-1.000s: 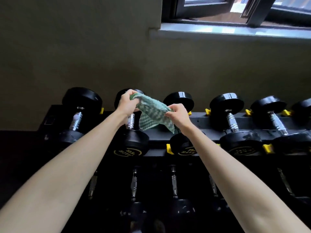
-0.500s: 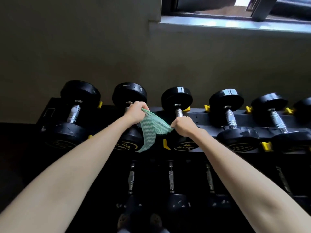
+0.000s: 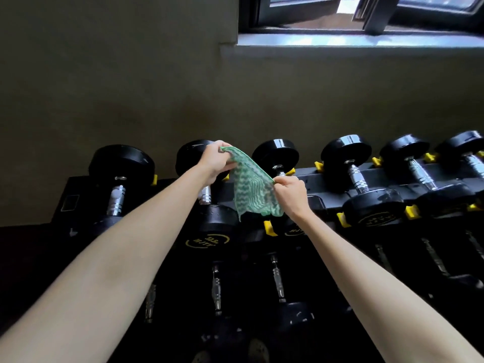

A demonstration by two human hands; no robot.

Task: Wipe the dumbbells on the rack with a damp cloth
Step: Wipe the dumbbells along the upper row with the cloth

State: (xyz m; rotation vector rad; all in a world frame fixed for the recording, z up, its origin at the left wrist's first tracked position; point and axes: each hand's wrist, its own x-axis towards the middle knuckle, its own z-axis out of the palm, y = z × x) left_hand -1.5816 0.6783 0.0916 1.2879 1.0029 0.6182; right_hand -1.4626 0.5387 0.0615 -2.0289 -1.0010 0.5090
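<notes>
Left hand (image 3: 215,163) pinches upper corner of green cloth (image 3: 252,188); right hand (image 3: 290,193) pinches opposite corner; cloth stretched between, above racked dumbbells (image 3: 360,179).

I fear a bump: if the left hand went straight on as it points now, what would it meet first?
Probably the far head of the second dumbbell from the left, right behind the left hand gripping the cloth; depth is unclear.
</notes>
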